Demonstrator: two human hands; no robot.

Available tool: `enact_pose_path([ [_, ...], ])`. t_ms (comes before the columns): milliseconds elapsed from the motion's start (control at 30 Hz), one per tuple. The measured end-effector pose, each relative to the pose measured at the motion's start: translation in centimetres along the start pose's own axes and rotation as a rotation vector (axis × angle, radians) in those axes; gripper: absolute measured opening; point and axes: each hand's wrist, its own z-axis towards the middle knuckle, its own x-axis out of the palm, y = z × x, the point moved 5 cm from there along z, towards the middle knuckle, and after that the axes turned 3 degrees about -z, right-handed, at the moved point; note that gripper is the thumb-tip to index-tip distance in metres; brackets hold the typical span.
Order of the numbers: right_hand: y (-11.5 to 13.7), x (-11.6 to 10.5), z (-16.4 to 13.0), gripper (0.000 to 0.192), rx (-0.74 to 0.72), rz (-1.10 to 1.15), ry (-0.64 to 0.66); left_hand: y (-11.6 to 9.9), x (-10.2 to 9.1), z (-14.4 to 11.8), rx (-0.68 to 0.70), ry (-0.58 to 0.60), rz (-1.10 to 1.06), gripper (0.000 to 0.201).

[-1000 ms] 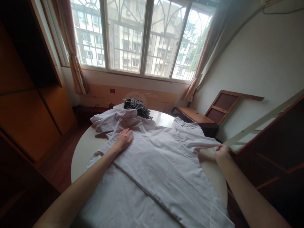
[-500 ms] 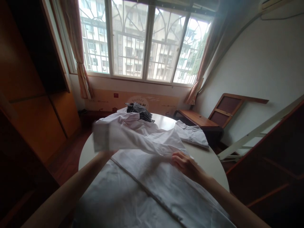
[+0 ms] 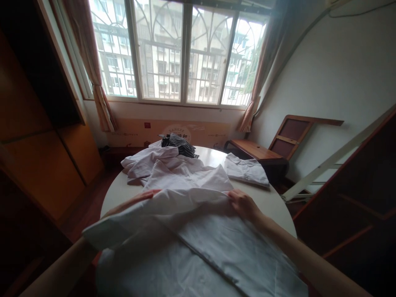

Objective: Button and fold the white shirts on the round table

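Note:
A white shirt (image 3: pixel 198 235) with a long front placket spreads over the near part of the round table. My left hand (image 3: pixel 146 195) is at its far edge, fingers long and pressed together against the cloth, thumb hidden. A loose flap of the shirt drapes over my left wrist and forearm. At the right end of that same edge, my right hand (image 3: pixel 243 203) is closed, pinching the fabric. Just beyond the edge lies another rumpled white garment (image 3: pixel 188 173), close to both hands.
The white round table (image 3: pixel 275 210) has a folded white shirt (image 3: pixel 247 170) at its right. A black striped garment (image 3: pixel 177 145) lies at the back. Beyond are a wooden bench (image 3: pixel 256 149), a window (image 3: pixel 182 53) and an orange cabinet (image 3: pixel 43 169). A pale ladder-like frame (image 3: pixel 312 177) leans at right.
The flap of white cloth that was raised beyond my left hand has come down toward me, over my left forearm. My right hand stays at the shirt's edge. The view has shifted slightly.

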Motion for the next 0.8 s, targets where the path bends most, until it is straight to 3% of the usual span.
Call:
enact_pose_path([
  [100,-0.2,-0.5,0.0,0.018,-0.029,-0.014,-0.067,-2.2,1.7,-0.8,0.070,0.518,-0.101,0.049],
  [167,-0.6,-1.2,-0.6,0.019,-0.073,0.019,-0.122,-2.8,3.0,-1.3,0.118,0.723,-0.018,0.039],
  [233,-1.2,-1.5,-1.6,0.021,-0.112,0.040,-0.138,-2.4,3.7,-1.4,0.142,0.697,0.092,0.035],
  [400,-3.1,-0.9,-4.1,0.020,-0.086,-0.034,-0.052,0.4,4.2,-1.6,0.075,0.380,0.221,0.050],
  [633,-3.7,-1.0,-4.3,0.018,0.010,-0.164,-0.054,2.0,3.8,-2.9,0.040,0.350,0.436,0.028],
  [800,-3.8,-1.6,-2.8,0.020,0.054,-0.179,0.042,0.0,1.6,-3.5,0.078,0.282,0.558,0.012],
])
